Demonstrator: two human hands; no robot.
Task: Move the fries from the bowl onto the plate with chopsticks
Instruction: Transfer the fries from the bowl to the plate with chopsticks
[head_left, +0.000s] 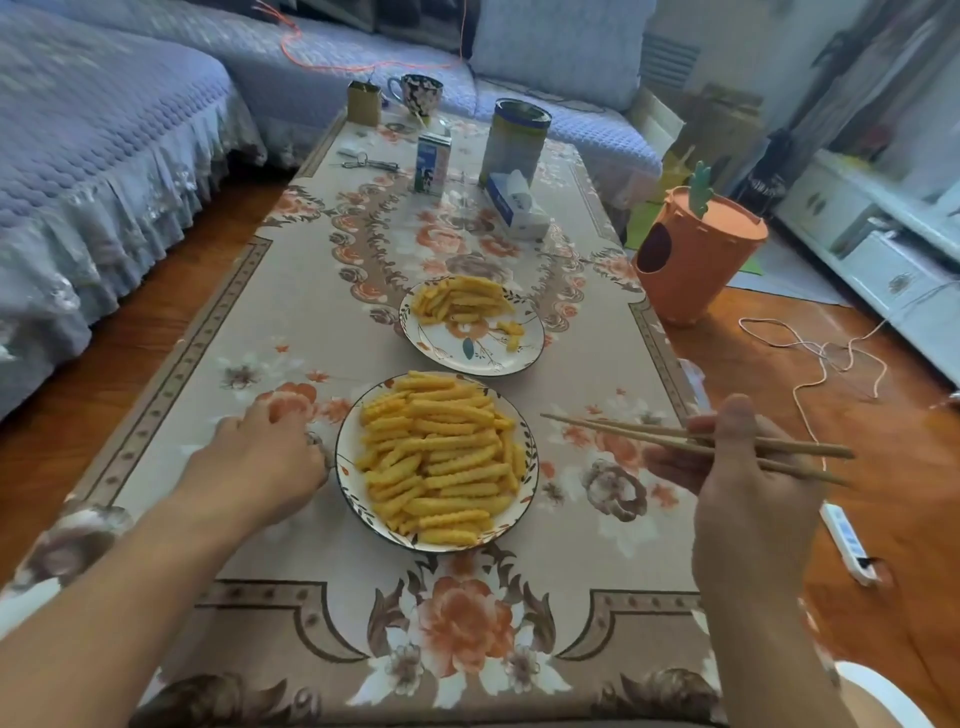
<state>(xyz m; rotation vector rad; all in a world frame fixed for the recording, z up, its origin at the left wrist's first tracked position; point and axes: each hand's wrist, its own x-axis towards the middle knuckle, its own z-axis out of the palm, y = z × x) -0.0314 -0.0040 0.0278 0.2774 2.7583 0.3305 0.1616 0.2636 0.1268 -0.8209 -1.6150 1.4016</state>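
Note:
A floral bowl (347, 467) heaped with crinkle-cut fries (441, 457) sits near me on the table. Just beyond it stands a floral plate (467, 353) with a smaller heap of fries (460, 300) at its far side and a few loose ones on the right. My right hand (737, 488) holds a pair of wooden chopsticks (613, 428) right of the bowl; their tips point left, empty, just short of the bowl's rim. My left hand (265, 457) rests on the tablecloth with curled fingers against the bowl's left edge.
The far end of the table holds a milk carton (432, 162), a tall tin (514, 141), a tissue box (517, 203), a mug (418, 94) and keys (363, 163). An orange carrot-shaped bin (691, 260), cables and a remote (849, 543) lie on the floor to the right. Sofas stand left and behind.

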